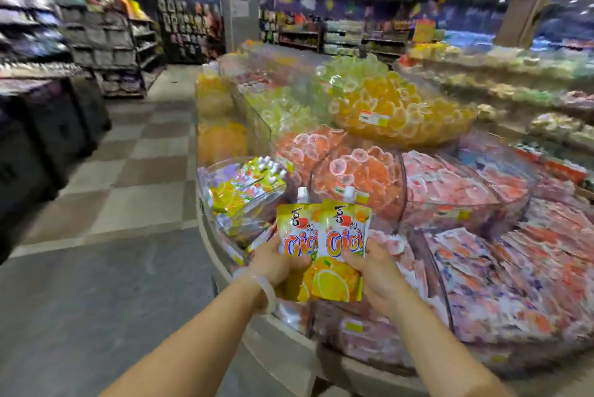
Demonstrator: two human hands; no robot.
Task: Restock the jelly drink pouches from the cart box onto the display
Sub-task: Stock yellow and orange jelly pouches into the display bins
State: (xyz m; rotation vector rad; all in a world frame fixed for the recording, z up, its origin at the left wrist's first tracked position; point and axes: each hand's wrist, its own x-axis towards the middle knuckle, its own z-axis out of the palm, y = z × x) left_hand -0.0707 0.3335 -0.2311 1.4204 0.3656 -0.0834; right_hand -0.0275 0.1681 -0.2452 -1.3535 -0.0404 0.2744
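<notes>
I hold two yellow-orange jelly drink pouches with white caps upright, side by side, over the display's near edge. My left hand (pixel 280 263) grips the left pouch (pixel 297 232) at its lower part. My right hand (pixel 374 271) grips the right pouch (pixel 345 236) the same way. A clear bin of matching yellow pouches (pixel 247 187) lies just beyond and to the left, on the round tiered display (pixel 289 337). The cart box is out of view.
Clear bins of orange jelly cups (pixel 350 171), yellow cups (pixel 401 114) and pink packets (pixel 514 271) fill the display. Checkered aisle floor (pixel 122 178) runs on the left, with dark shelving (pixel 106 46) beyond. More stocked shelves (pixel 520 81) stand at the right.
</notes>
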